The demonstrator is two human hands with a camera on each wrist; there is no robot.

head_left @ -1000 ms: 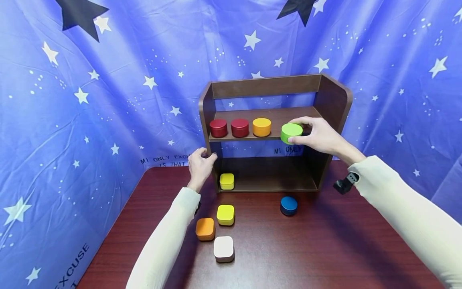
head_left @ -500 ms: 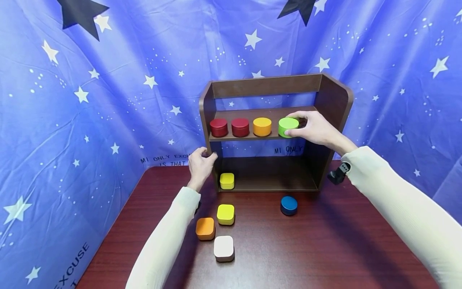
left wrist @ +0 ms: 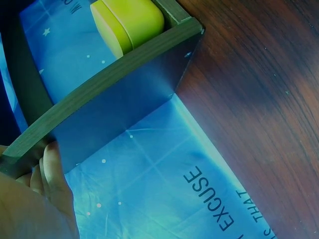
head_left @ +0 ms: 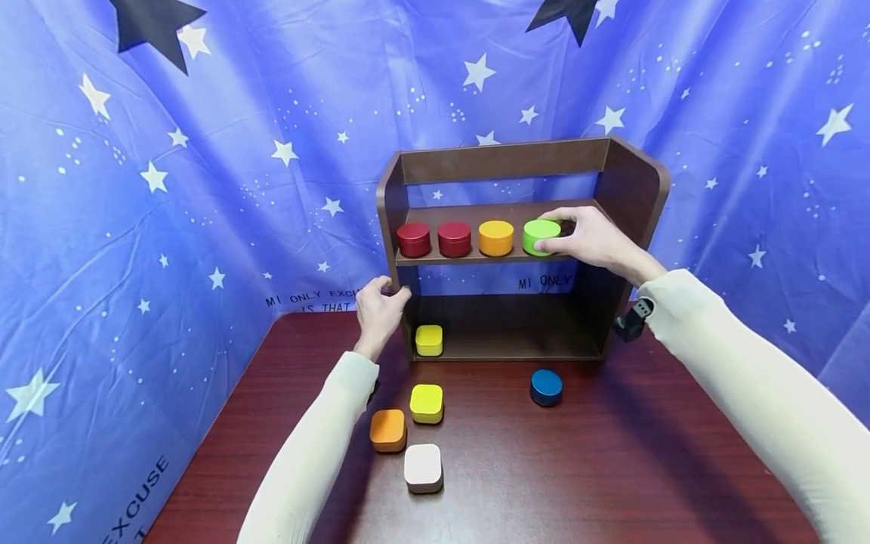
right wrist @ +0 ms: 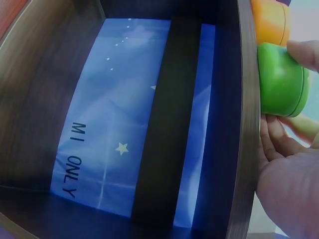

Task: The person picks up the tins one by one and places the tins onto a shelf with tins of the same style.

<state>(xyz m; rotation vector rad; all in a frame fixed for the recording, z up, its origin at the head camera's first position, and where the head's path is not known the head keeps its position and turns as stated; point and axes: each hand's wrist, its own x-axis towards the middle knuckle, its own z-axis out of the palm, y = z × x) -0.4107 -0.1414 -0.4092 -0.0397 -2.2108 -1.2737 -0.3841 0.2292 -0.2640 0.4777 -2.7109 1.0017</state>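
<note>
My right hand (head_left: 596, 239) pinches a light green round tin (head_left: 539, 230) between thumb and fingers at the right of the row on the upper board. In the right wrist view the green tin (right wrist: 280, 79) sits on that board, close to a yellow-orange round tin (right wrist: 269, 21). My left hand (head_left: 379, 311) grips the left side panel of the brown wooden shelf (head_left: 503, 162). Seen from the left wrist, the fingers (left wrist: 52, 167) are at the panel's edge. Two dark red round tins (head_left: 414, 240) stand left of the yellow-orange one.
A yellow square tin (head_left: 429, 341) stands on the lower board at the left. On the table (head_left: 544, 483) in front are another yellow square tin (head_left: 426, 403), an orange one (head_left: 388, 430), a white one (head_left: 423, 467) and a blue round tin (head_left: 546, 387). A starry blue cloth (head_left: 238, 189) hangs behind.
My right hand has moved the green tin slightly left and back, from in front of the upper board's edge onto the board. The left hand keeps its place on the side panel.
</note>
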